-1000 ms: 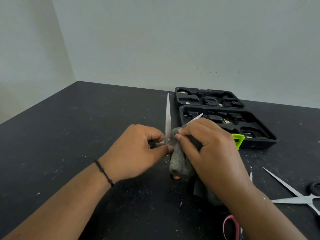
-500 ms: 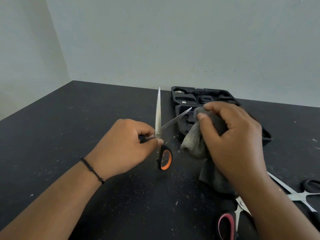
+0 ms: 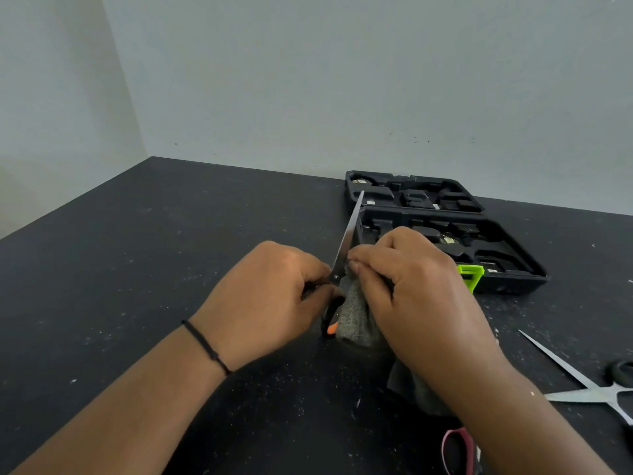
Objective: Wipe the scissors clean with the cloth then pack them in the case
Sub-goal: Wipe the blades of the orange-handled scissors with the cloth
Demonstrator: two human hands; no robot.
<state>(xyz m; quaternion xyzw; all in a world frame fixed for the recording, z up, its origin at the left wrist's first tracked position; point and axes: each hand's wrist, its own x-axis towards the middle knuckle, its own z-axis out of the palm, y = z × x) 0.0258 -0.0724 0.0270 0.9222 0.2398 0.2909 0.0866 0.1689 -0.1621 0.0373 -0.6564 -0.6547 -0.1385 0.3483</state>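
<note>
Head view, scissors (image 3: 348, 236) (blade up) gripped by left hand (image 3: 270, 296), right hand (image 3: 414, 289) pinching cloth (image 3: 356, 320)

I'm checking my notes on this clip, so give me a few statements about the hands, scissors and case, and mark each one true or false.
1. The left hand holds the orange-handled scissors. True.
2. The right hand pinches the grey cloth against those scissors. True.
3. The case is closed. False: it lies open on the table.
4. Scissors already lie in the case. False: none show there; a black-handled pair lies on the table.
5. The held blade points away from the person. True.
</note>
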